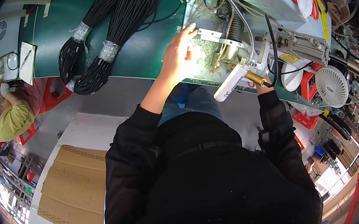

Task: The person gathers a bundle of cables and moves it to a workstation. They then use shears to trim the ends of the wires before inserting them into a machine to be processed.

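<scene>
My left hand (176,58) reaches over the table edge to a machine with a metal bracket (215,36). Its fingers extend toward the bracket's left end, the thumb apart from them; strong light washes out part of the hand, and I see nothing held in it. My right hand (266,85) is at the machine's near right side, beside a brass-coloured cylinder (255,78) and below a white lamp head (230,83). Its fingers are mostly hidden there. Small clippings (208,52) cover the machine's bed.
Bundles of black cable (108,53), bound with clear wrap, lie on the green table (150,49). A white fan (331,86) stands at right. Flattened cardboard (75,186) rests on a white surface behind me at left. Another person (16,117) sits at far left.
</scene>
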Demonstrator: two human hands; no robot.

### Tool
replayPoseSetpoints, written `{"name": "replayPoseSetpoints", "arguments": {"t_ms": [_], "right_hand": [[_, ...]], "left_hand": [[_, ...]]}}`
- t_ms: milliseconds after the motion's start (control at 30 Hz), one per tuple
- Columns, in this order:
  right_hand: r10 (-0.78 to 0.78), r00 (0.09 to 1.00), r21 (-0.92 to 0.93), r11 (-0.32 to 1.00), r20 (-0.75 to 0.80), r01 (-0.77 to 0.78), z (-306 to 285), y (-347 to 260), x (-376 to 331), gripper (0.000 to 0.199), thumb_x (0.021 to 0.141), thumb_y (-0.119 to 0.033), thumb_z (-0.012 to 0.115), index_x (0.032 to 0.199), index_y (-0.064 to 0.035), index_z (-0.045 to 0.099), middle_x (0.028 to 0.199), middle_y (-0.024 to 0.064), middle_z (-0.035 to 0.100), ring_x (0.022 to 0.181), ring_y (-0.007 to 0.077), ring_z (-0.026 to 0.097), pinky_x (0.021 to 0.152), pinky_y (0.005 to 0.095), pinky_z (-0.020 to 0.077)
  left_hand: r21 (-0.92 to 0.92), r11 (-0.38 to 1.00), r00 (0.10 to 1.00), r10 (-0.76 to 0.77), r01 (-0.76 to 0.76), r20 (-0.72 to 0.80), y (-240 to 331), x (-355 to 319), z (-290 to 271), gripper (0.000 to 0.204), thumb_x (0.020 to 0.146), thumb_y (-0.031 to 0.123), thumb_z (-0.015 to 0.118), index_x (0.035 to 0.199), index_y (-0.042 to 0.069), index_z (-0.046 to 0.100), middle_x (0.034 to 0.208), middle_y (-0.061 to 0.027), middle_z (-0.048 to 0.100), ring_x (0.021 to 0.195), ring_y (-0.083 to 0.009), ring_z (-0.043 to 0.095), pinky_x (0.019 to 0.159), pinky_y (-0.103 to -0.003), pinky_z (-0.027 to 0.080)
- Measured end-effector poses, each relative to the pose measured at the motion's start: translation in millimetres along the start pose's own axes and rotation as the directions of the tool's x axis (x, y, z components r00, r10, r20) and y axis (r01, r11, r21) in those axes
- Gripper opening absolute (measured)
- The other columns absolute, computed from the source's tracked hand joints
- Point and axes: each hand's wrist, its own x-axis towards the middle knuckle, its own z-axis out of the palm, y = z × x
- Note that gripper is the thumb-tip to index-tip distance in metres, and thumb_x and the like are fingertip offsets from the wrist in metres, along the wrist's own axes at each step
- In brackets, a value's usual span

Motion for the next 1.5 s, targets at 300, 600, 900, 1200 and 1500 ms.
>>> {"name": "replayPoseSetpoints", "arguments": {"t_ms": [300,600,900,1200,1500], "right_hand": [[-0.005,1.0,-0.052,0.999,0.001,0.005,6,-4,1,0.037,0.09,-0.01,0.056,0.125,-0.0004,0.047,0.119,0.0107,0.054,0.105,0.0199,0.056,0.091,0.0329,0.0482],[-0.016,1.0,-0.136,0.991,-0.003,0.015,14,-12,19,0.035,0.088,-0.009,0.058,0.122,-0.0003,0.05,0.115,0.0097,0.057,0.102,0.0184,0.058,0.088,0.0312,0.0493],[-0.089,0.996,-0.29,0.953,0.009,0.088,31,-28,23,0.033,0.087,-0.008,0.06,0.119,-0.0003,0.053,0.11,0.0087,0.059,0.099,0.0168,0.059,0.086,0.0295,0.0504],[0.336,0.908,0.325,0.912,-0.249,-0.249,-16,68,31,0.032,0.088,-0.006,0.059,0.118,0.0017,0.053,0.101,0.0064,0.062,0.093,0.0141,0.059,0.082,0.0283,0.0503],[0.154,0.968,-0.502,0.832,-0.197,-0.235,-1,10,-26,0.025,0.094,-0.012,0.045,0.113,-0.0015,0.058,0.068,0.0032,0.057,0.057,0.0116,0.052,0.053,0.0276,0.0421]], "left_hand": [[-0.002,1.0,0.999,0.031,-0.031,0.004,1,0,-1,0.055,0.074,-0.006,0.056,0.128,0.003,0.05,0.126,-0.0116,0.058,0.112,-0.031,0.056,0.089,-0.037,0.049],[0.046,0.998,0.998,0.038,-0.04,0.056,-1,5,-5,0.062,0.078,-0.007,0.054,0.137,0.007,0.04,0.128,-0.0085,0.059,0.122,-0.0288,0.053,0.1,-0.034,0.042],[0.03,0.999,0.998,0.028,-0.03,0.058,-4,2,-3,0.061,0.077,-0.007,0.052,0.136,0.005,0.041,0.125,-0.0081,0.061,0.113,-0.0242,0.057,0.091,-0.031,0.047],[-0.031,0.999,0.992,0.01,-0.006,0.128,-23,20,0,0.048,0.078,-0.007,0.051,0.124,0.005,0.058,0.128,-0.0073,0.058,0.104,-0.0173,0.057,0.084,-0.025,0.047],[-0.044,0.994,0.95,-0.108,0.1,-0.294,-37,-38,-7,0.033,0.088,-0.001,0.053,0.121,0.0,0.057,0.118,-0.0119,0.061,0.098,-0.0142,0.06,0.082,-0.024,0.047]]}}
